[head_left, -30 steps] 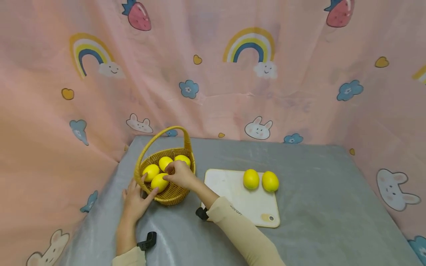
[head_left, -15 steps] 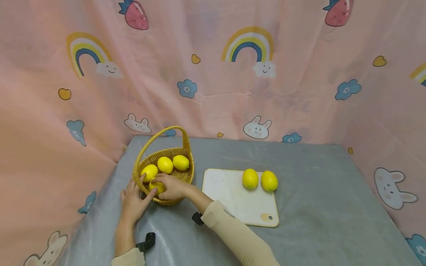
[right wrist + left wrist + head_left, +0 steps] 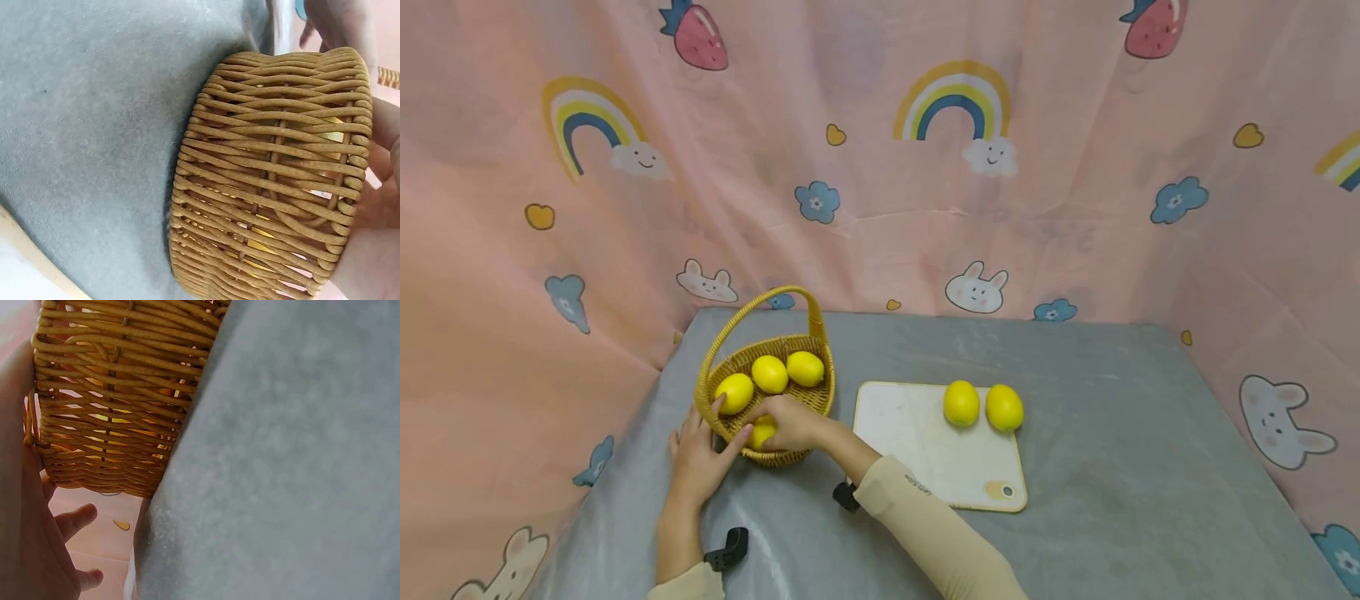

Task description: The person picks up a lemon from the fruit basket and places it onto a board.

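A yellow wicker basket (image 3: 778,457) with a tall arched handle stands at the left of the table. Inside it, three lemons show uncovered: one at the left (image 3: 734,392), one at the back (image 3: 770,374), one at the back right (image 3: 805,368). My right hand (image 3: 793,425) reaches over the near rim and holds a fourth lemon (image 3: 763,432) low at the basket's front; the hand partly hides it. My left hand (image 3: 697,462) rests against the basket's left rim, fingers spread, thumb over the edge. In the left wrist view, two of its fingers (image 3: 76,520) extend free beside the wickerwork.
A white cutting board (image 3: 898,433) lies right of the basket, under the right forearm. Two more lemons, a left one (image 3: 961,404) and a right one (image 3: 1004,407), sit at its back right corner. Grey cloth (image 3: 1112,433) covers the table; pink printed curtains (image 3: 880,208) enclose it.
My right hand has come down over the front lemon, taken hold of it and shifted it slightly toward the basket's near rim. The left hand stays at the rim.
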A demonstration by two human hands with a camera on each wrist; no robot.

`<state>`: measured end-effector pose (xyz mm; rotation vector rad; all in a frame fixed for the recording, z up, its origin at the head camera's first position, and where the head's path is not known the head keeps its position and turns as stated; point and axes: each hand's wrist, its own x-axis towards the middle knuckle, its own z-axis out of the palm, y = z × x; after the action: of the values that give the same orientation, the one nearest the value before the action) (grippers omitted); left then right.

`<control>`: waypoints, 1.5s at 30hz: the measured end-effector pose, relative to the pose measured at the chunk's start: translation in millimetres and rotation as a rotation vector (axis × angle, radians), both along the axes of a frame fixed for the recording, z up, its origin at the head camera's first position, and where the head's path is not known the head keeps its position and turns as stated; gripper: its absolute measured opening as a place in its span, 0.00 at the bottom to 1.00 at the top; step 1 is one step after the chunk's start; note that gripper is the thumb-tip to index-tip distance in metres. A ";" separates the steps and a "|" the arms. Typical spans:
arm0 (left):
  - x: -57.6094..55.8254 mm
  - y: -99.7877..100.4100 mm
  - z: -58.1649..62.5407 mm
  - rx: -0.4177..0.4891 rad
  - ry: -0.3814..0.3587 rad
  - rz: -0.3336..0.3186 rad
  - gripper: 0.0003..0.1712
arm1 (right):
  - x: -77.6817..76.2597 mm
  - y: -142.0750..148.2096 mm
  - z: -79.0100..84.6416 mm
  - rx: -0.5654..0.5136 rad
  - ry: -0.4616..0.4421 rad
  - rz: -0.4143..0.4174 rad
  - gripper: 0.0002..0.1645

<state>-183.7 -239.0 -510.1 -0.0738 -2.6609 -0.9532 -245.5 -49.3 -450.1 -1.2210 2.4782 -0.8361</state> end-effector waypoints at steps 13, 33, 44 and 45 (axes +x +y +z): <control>-1.4 3.0 -0.6 -0.006 -0.018 -0.015 0.44 | 1.2 41.9 19.5 -0.434 -0.047 -0.327 0.26; 2.4 -1.4 -0.3 0.027 -0.038 -0.026 0.45 | 6.4 157.1 0.0 -0.636 0.020 -0.768 0.28; 4.2 -0.1 3.2 0.013 -0.042 -0.025 0.44 | 22.4 159.4 -26.6 -0.491 0.138 -0.891 0.27; 4.5 0.0 3.6 0.011 -0.044 -0.025 0.44 | 23.2 158.6 -29.1 -0.472 0.150 -0.895 0.27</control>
<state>-179.2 -239.0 -506.5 -0.0847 -2.7001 -0.9882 -222.3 109.3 -479.2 -0.1787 3.0576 -1.6497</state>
